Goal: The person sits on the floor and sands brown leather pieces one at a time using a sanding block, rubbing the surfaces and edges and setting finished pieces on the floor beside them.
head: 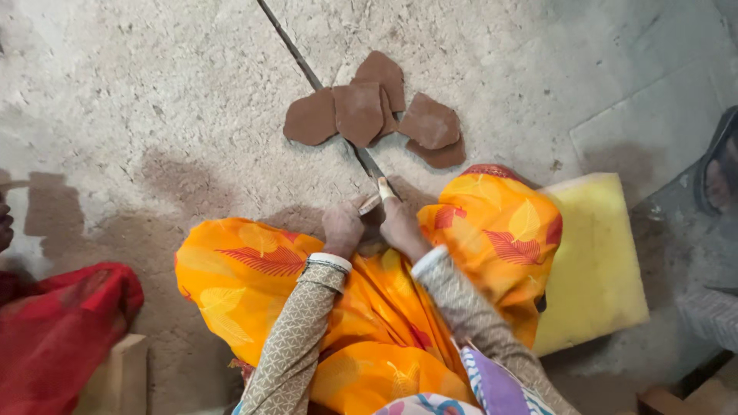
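My left hand and my right hand are close together just above my knees, both dusty with clay. Between them they pinch a small brown clay piece; a light, pale tip sticks up beside my right hand's fingers. A thin dark rod or groove runs diagonally across the floor from the top down to my hands. Several flat brown clay slabs lie on the floor beyond my hands, overlapping each other.
I sit on a yellow foam cushion in orange patterned cloth. Red cloth of another person is at the left edge. A dark sandal lies at the right edge. The floor is rough grey concrete.
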Motion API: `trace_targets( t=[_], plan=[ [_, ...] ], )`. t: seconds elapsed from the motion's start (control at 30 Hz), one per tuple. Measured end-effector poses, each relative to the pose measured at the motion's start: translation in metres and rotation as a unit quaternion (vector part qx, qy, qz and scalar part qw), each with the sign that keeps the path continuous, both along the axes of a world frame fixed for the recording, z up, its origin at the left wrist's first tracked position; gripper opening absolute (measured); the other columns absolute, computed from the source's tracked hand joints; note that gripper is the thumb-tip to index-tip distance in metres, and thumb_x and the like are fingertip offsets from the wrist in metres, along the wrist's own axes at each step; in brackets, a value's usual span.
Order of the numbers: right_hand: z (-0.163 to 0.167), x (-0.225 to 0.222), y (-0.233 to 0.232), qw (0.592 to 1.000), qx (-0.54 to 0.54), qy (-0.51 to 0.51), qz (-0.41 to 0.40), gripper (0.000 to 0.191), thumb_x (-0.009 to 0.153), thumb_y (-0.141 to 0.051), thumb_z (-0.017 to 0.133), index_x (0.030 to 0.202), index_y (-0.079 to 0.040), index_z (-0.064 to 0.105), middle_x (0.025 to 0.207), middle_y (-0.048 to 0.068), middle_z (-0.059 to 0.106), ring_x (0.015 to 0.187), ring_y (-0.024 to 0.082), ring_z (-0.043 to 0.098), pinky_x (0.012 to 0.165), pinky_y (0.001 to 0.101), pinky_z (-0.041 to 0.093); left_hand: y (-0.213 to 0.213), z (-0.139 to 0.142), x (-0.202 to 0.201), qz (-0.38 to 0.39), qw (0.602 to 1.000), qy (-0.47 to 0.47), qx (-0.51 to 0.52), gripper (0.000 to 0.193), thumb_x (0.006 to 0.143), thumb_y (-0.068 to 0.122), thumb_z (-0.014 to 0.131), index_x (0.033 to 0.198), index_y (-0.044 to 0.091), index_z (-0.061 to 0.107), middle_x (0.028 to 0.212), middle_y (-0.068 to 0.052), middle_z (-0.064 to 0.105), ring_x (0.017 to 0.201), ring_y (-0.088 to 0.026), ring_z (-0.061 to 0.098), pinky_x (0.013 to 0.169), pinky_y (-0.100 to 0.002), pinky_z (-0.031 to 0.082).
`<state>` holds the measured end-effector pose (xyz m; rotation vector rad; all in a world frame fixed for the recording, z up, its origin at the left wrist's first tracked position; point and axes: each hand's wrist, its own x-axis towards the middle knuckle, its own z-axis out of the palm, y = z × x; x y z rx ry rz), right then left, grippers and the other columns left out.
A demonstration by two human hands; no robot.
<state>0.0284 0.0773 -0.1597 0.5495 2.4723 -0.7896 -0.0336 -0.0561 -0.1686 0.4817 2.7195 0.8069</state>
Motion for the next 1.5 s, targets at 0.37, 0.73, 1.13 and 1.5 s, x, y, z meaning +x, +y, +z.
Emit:
trace_targets(
  t=[0.37,0.73,1.13,1.5],
  plan=[
    [-0.009,0.003,0.006,1.000,0.019,-0.005,0.011,0.050,0.095,-0.004,0.056,0.145,-0.004,0.056,0.130,0.027,0.069,0.120,0.043,0.065,0.103,0.0492,0.051,0.002,-0.002,0.001,-0.007,0.999,0.029,0.044,0.040,0.086,0.011,0.061,0.119,0.030,0.074,0.085,-0.012,0.075,0.077,-0.035,0.073,0.069,-0.047,0.058],
    [0.008,0.010,-0.014,0.975,0.033,0.219,0.032,0.088,0.076,0.010,0.056,0.159,-0.005,0.031,0.148,0.031,0.050,0.113,0.048,0.060,0.092,0.0509,0.051,0.002,-0.007,-0.003,0.003,1.000,-0.008,0.015,0.025,0.090,0.020,0.063,0.110,0.030,0.073,0.085,-0.011,0.075,0.079,-0.034,0.074,0.069,-0.047,0.058],
    [0.035,0.014,-0.039,0.930,0.089,0.347,0.079,0.084,0.076,0.010,0.051,0.157,0.000,0.034,0.153,0.033,0.043,0.120,0.052,0.058,0.099,0.0502,0.048,-0.001,-0.007,-0.010,-0.016,0.987,-0.115,-0.110,0.017,0.080,0.034,0.074,0.087,0.019,0.078,0.086,-0.013,0.075,0.085,-0.032,0.075,0.075,-0.043,0.060],
    [0.017,0.006,-0.025,0.974,0.055,0.215,0.043,0.074,0.089,0.006,0.054,0.159,-0.014,0.041,0.119,0.023,0.067,0.100,0.040,0.065,0.090,0.0495,0.051,-0.001,-0.008,-0.009,0.044,0.998,-0.054,0.000,0.013,0.093,0.028,0.067,0.101,0.025,0.077,0.087,-0.012,0.074,0.083,-0.036,0.073,0.070,-0.048,0.058]
  ],
)
